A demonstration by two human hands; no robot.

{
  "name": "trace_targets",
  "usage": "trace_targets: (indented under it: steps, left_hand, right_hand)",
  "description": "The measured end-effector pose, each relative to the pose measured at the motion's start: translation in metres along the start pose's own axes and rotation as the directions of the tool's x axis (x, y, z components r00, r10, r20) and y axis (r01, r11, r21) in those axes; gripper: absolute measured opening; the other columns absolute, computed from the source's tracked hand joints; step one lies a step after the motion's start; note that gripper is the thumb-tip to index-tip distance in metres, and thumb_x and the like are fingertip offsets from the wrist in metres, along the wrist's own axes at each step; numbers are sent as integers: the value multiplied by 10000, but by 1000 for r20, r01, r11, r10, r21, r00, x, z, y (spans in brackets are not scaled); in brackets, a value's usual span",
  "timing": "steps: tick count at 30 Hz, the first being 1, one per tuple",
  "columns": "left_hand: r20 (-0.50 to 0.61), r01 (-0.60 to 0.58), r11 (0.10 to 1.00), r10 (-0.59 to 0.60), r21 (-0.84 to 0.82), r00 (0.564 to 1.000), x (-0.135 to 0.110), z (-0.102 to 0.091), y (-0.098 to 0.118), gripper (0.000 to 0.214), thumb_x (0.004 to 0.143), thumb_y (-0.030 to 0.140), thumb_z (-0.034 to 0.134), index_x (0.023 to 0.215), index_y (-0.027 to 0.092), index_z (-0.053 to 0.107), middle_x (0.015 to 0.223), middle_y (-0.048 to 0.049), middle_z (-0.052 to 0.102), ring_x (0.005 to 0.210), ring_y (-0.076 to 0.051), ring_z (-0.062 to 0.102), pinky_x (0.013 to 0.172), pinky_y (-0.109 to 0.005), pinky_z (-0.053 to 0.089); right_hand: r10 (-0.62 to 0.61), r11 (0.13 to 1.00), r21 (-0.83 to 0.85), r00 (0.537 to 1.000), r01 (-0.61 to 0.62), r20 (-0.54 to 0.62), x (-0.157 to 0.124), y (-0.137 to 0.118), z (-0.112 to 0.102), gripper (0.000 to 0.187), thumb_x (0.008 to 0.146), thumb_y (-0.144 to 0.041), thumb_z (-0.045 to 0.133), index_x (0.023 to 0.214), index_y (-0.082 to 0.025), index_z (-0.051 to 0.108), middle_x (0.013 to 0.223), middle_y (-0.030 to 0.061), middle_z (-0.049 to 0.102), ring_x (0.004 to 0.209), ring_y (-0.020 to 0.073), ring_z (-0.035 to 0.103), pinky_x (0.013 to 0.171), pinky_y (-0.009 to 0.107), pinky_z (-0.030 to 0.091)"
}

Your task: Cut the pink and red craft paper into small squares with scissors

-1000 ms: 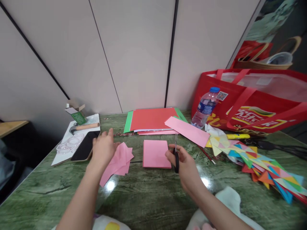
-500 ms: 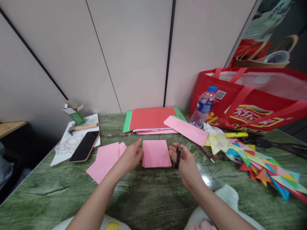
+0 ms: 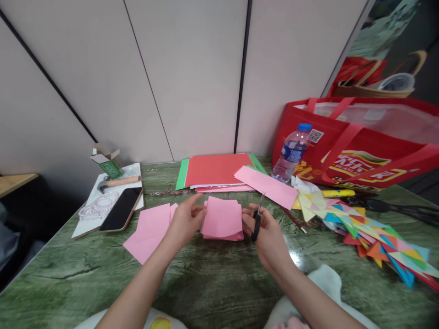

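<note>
Probably squaring up a pink paper stack (image 3: 222,220), just left of the scissors (image 3: 256,225) gripped in the right hand (image 3: 267,230) — left hand (image 3: 187,220) loosely curled at the opposite edge, cannot tell whether pinching. Next, calls for light, even pressure from either side.

“乐”, perhaps “HUAN”, on red bag (image 3: 356,144)

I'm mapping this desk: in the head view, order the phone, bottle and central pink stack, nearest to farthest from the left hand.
From the left hand:
1. Central pink stack, just to its right.
2. Phone, off to the left.
3. Bottle, far right, by the red bag.
</note>
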State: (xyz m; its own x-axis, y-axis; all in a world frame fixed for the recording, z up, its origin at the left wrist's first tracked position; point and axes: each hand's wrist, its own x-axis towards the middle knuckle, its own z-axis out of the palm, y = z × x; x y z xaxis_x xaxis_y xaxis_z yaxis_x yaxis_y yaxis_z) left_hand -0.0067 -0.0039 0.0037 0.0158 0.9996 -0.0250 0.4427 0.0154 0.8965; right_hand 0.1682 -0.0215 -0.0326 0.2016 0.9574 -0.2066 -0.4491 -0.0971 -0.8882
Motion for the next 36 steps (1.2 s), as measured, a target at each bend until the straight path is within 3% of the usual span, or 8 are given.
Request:
trace_targets:
  steps: [11, 17, 21, 25, 27, 30, 32, 36]
  left_hand:
    - [8, 47, 945, -47, -325, 999, -5, 1, 12, 540, 637, 215, 647, 1141, 161, 460, 787, -6, 574, 606, -105, 562, 553, -233, 440]
    - [44, -3, 876, 28, -482, 999, -7, 2, 15, 706, 653, 174, 640, 1280, 234, 319, 1036, -74, 584, 641, -105, 581, 587, -251, 457]
    - [5, -54, 836, 67, -546, 998, -7, -10, 18, 684, 679, 121, 606, 1292, 250, 332, 1112, -81, 577, 711, -111, 590, 584, -217, 446]
    - [113, 11, 727, 91, -686, 989, -9, -20, 22, 643, 687, 100, 594, 1279, 233, 379, 1105, -87, 591, 827, -148, 597, 633, -219, 460]
    - [178, 51, 695, 113, -717, 978, -11, -20, 23, 658, 695, 117, 601, 1293, 254, 363, 1157, -95, 567, 812, -153, 605, 624, -228, 470]
    - [218, 63, 689, 140, -722, 966, -14, -17, 24, 652, 710, 147, 610, 1292, 294, 358, 1215, -92, 535, 808, -160, 612, 620, -244, 483]
    - [223, 56, 696, 152, -716, 963, -15, -14, 24, 613, 716, 160, 614, 1268, 304, 392, 1194, -82, 553, 791, -155, 614, 620, -246, 487]
    - [227, 42, 705, 171, -708, 959, -14, -12, 22, 561, 725, 157, 613, 1240, 291, 433, 1141, -82, 585, 763, -142, 613, 605, -231, 481]
  right_hand:
    - [-27, 1000, 15, 999, 28, -29, -1, -1, 0, 471, 505, -269, 772, 902, -206, 527, 835, 4, 596, 737, 138, 563, 630, 251, 468]
    - [-83, 996, -9, 996, 84, 20, -2, -1, 1, 423, 542, -272, 762, 888, -212, 526, 835, -2, 610, 770, 139, 574, 710, 265, 466]
    - [-61, 995, 85, 997, 58, 37, -4, -5, 4, 369, 598, -344, 732, 865, -219, 510, 769, -16, 589, 687, 137, 581, 650, 275, 491]
    - [5, 996, 93, 990, -19, 141, -7, -9, 8, 306, 616, -403, 708, 774, -203, 537, 693, -10, 587, 614, 143, 576, 550, 257, 490]
    - [104, 988, 81, 959, -129, 264, -11, -9, 9, 285, 649, -434, 674, 749, -195, 555, 679, 0, 602, 592, 143, 575, 528, 253, 481]
    - [269, 937, 75, 843, -341, 466, -16, -8, 8, 289, 719, -472, 594, 770, -188, 586, 648, 11, 622, 560, 146, 576, 541, 274, 480]
    - [336, 905, 57, 791, -421, 511, -20, -8, 7, 282, 705, -464, 608, 765, -188, 608, 606, 8, 629, 553, 156, 581, 551, 287, 479]
    - [403, 893, 11, 808, -451, 431, -24, -15, 8, 257, 532, -393, 736, 673, -200, 639, 542, -17, 637, 575, 163, 596, 586, 283, 475]
